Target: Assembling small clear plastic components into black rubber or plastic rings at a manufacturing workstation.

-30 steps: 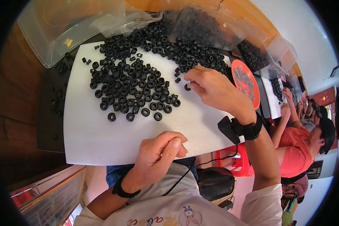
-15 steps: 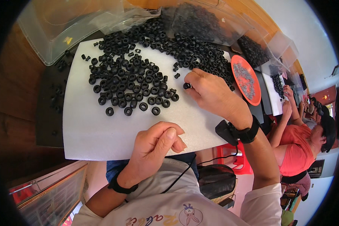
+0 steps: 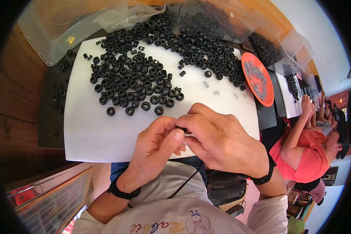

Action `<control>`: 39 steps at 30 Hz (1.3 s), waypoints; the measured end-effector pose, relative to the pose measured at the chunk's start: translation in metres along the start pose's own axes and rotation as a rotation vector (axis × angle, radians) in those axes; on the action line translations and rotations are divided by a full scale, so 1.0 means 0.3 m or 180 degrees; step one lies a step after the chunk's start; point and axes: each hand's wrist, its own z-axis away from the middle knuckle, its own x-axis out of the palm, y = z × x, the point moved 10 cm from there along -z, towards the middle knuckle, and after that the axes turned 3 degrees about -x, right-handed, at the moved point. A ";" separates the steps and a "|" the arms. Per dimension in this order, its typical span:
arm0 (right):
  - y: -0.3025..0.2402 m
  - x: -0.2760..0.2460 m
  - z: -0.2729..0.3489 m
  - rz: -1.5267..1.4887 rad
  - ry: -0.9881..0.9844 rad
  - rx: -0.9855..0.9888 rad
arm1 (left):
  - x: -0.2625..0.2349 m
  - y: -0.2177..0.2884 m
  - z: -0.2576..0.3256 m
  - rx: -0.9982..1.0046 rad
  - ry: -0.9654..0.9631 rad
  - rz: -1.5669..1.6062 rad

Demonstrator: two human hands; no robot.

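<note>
My hands meet over the near edge of a white foam sheet (image 3: 89, 136). A small black ring-shaped part (image 3: 182, 129) shows between the fingertips, mostly covered by them. My right hand (image 3: 226, 142) is closed in a pinch on this part. Its tip touches the thumb of my left hand (image 3: 156, 140), whose fingers are curled and pressed together; what they hold, if anything, is hidden. Ahead of the hands lies a loose group of black rings (image 3: 134, 84), mixed with a few small spool-shaped black pieces (image 3: 182, 73). Several tiny clear bits (image 3: 217, 93) rest on the sheet beyond my right hand.
A larger heap of black parts (image 3: 199, 48) spreads along the far side, spilling from a clear plastic bin (image 3: 245, 33). An orange plate (image 3: 271, 99) of tiny clear bits stands at the right. Another clear bin (image 3: 46, 50) is far left. A co-worker (image 3: 304, 148) in red sits at right.
My right hand has come back from the heap toward me, carrying a black ring to my left hand. The clear bits on the sheet now show where that hand was.
</note>
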 end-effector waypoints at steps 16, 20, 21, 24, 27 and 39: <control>0.008 0.008 0.077 -0.0585 0.0364 -0.0180 | -0.009 -0.009 0.004 0.0059 -0.0026 0.0378; 0.029 -0.020 0.084 -0.0671 0.0382 -0.0302 | -0.006 -0.012 0.006 0.0139 -0.0171 0.0151; 0.028 -0.029 0.083 -0.0759 0.0389 -0.0374 | -0.004 -0.008 0.008 0.0181 -0.0256 0.0251; 0.018 0.000 0.071 -0.0597 0.0485 -0.0249 | 0.004 -0.004 0.011 0.0146 -0.0419 0.0272; -0.004 0.021 0.066 -0.0277 0.0510 -0.0261 | 0.013 -0.008 0.009 0.0025 -0.0518 0.0176; 0.240 -0.133 0.069 0.0235 0.0665 0.0658 | 0.009 -0.002 0.014 0.0227 -0.0594 0.0673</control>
